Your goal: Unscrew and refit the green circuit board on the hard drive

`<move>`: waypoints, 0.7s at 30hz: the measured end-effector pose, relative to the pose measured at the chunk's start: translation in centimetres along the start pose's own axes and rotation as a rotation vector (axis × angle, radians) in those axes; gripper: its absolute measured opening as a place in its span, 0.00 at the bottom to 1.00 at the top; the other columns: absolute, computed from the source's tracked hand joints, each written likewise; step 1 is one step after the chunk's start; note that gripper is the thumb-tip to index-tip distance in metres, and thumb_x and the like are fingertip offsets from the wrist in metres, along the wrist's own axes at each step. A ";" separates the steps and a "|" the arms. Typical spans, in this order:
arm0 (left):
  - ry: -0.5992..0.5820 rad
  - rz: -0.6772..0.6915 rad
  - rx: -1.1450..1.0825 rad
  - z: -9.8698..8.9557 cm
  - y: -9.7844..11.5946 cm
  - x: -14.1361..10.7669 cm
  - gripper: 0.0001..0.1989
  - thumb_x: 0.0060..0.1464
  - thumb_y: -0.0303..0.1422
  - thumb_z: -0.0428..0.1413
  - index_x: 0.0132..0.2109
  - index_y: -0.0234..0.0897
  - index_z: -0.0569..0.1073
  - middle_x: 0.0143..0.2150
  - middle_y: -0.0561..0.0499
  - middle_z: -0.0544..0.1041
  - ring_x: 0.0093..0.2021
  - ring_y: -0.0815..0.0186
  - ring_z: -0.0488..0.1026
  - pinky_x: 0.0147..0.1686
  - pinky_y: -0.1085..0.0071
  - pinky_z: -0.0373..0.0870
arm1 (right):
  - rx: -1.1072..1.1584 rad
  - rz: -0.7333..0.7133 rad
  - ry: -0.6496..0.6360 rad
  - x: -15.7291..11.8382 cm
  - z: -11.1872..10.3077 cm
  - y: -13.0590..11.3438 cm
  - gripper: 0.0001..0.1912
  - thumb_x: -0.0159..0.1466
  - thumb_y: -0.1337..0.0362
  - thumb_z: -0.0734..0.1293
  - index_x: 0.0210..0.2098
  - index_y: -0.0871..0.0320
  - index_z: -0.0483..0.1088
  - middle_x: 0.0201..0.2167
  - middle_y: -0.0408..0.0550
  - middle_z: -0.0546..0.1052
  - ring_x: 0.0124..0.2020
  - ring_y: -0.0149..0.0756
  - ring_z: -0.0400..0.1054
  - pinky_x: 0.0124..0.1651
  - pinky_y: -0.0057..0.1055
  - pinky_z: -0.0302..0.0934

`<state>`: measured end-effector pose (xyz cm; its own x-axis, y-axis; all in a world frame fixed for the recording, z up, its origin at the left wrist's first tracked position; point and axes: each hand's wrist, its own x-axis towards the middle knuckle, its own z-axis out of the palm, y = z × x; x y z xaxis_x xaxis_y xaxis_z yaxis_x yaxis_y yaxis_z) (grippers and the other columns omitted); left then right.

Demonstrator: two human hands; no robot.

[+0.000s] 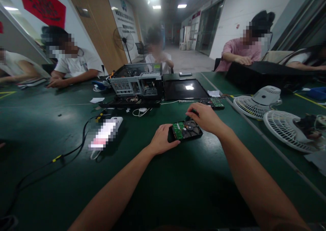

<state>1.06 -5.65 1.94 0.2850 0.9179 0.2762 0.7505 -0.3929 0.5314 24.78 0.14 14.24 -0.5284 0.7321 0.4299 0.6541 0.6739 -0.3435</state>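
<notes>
A hard drive (187,129) lies on the green table in front of me, its green circuit board and dark metal underside facing up. My left hand (162,139) grips its left end, with the thumb along the near edge and the fingers at the far edge. Over the drive's far right corner, my right hand (205,118) is bent with thumb and fingertips drawn together. Whatever those fingertips may hold is too small to make out. Farther back lies a second drive-like unit with a green board (216,103).
An opened computer case (137,85) stands at the back, beside a flat black panel (185,89). A lit phone (105,133) and a black cable (83,139) lie left. White fan parts (265,100) sit right. Several people sit around the table.
</notes>
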 end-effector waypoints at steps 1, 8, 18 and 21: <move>0.000 0.011 0.001 0.0 0.0 0.0 0.43 0.50 0.52 0.64 0.66 0.39 0.61 0.63 0.40 0.68 0.64 0.48 0.63 0.64 0.50 0.63 | 0.011 -0.003 0.002 0.0 0.0 0.0 0.07 0.69 0.60 0.64 0.37 0.54 0.72 0.38 0.49 0.78 0.41 0.42 0.71 0.44 0.39 0.63; -0.041 0.078 0.026 0.0 -0.1 -0.1 0.43 0.52 0.52 0.64 0.69 0.43 0.60 0.67 0.41 0.63 0.67 0.48 0.59 0.65 0.49 0.61 | 0.097 -0.011 0.027 0.0 0.3 -0.3 0.14 0.69 0.65 0.59 0.47 0.58 0.75 0.44 0.53 0.78 0.44 0.43 0.72 0.48 0.41 0.64; -0.073 0.094 0.053 0.0 -0.2 -0.3 0.32 0.59 0.53 0.58 0.67 0.51 0.65 0.69 0.43 0.59 0.67 0.46 0.57 0.63 0.46 0.62 | 0.046 0.010 0.041 0.0 0.4 0.1 0.10 0.70 0.57 0.63 0.41 0.54 0.72 0.37 0.50 0.77 0.38 0.40 0.69 0.42 0.37 0.60; -0.071 0.095 0.060 0.0 -0.2 -0.3 0.31 0.59 0.53 0.58 0.66 0.52 0.66 0.68 0.44 0.59 0.67 0.46 0.57 0.63 0.46 0.62 | 0.023 0.048 0.068 0.0 0.6 0.2 0.09 0.68 0.57 0.64 0.38 0.55 0.71 0.37 0.50 0.76 0.36 0.40 0.68 0.41 0.37 0.60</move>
<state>0.82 -5.84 1.71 0.3965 0.8790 0.2649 0.7517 -0.4765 0.4560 24.61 0.35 13.67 -0.4586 0.7556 0.4677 0.6646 0.6410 -0.3839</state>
